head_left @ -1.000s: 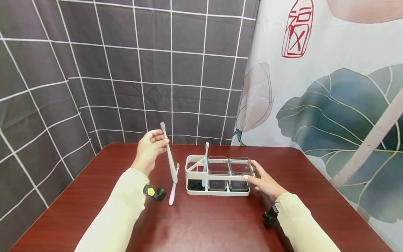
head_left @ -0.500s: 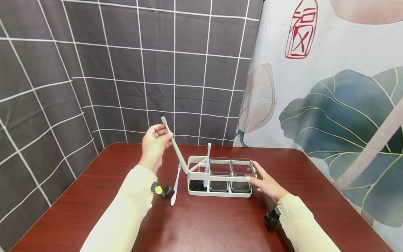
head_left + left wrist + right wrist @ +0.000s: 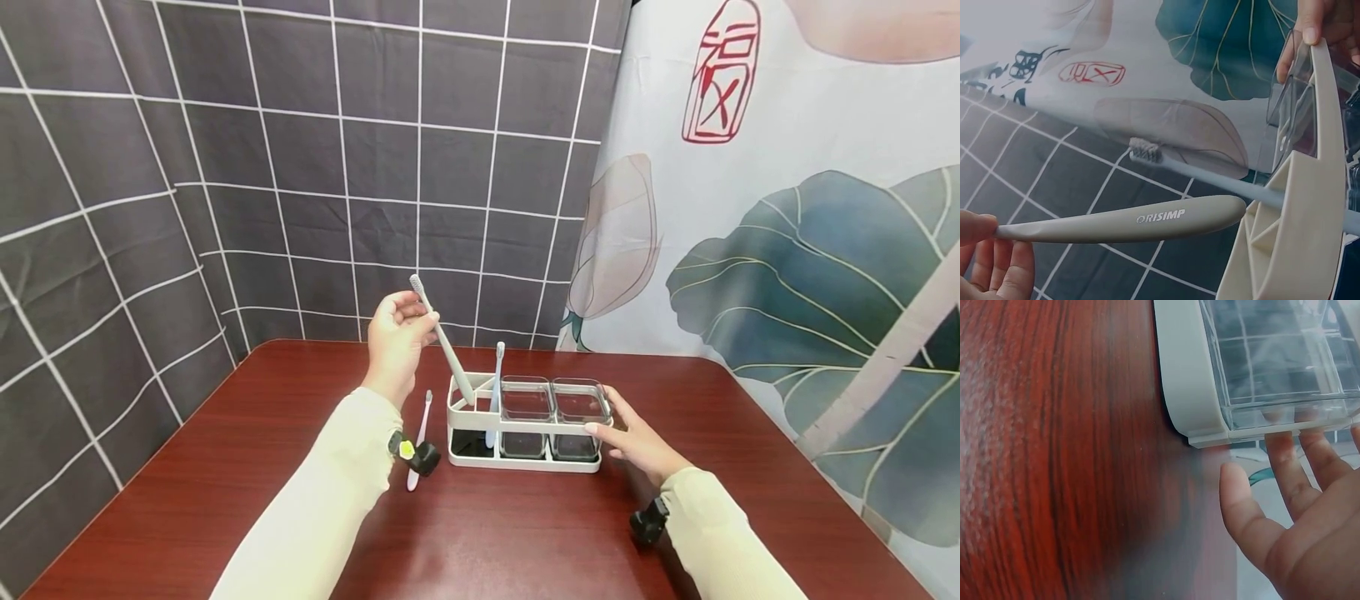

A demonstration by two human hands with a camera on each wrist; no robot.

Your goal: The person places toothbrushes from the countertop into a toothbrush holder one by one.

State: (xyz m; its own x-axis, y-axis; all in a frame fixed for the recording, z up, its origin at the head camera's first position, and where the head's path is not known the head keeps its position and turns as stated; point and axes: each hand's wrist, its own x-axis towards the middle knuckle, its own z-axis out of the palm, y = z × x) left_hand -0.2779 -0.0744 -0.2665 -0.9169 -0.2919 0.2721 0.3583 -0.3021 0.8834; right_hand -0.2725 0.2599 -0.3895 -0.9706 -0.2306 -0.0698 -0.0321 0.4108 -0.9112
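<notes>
My left hand point(image 3: 399, 340) pinches a grey-green toothbrush point(image 3: 1147, 220) near its bristle end, between thumb and fingers. The brush leans with its head up, and its handle end is at the divided left section of a white toothbrush holder point(image 3: 525, 423). Whether the tip has passed below the rim is hard to tell. A light-blue toothbrush point(image 3: 492, 400) stands upright in that left part. My right hand point(image 3: 637, 435) steadies the holder's right end, thumb at the front rail and fingers at the side by a clear cup point(image 3: 1279, 356).
A pinkish-white toothbrush point(image 3: 422, 423) lies on the red-brown table point(image 3: 525, 533), left of the holder and partly behind the left wrist camera point(image 3: 426, 458). A second clear cup point(image 3: 527, 398) sits in the holder's middle. Curtains point(image 3: 300, 167) hang behind the table.
My left hand has carried the grey-green toothbrush to the right, from above the pinkish one to the holder's left section, tilting it more. My right hand stays at the holder.
</notes>
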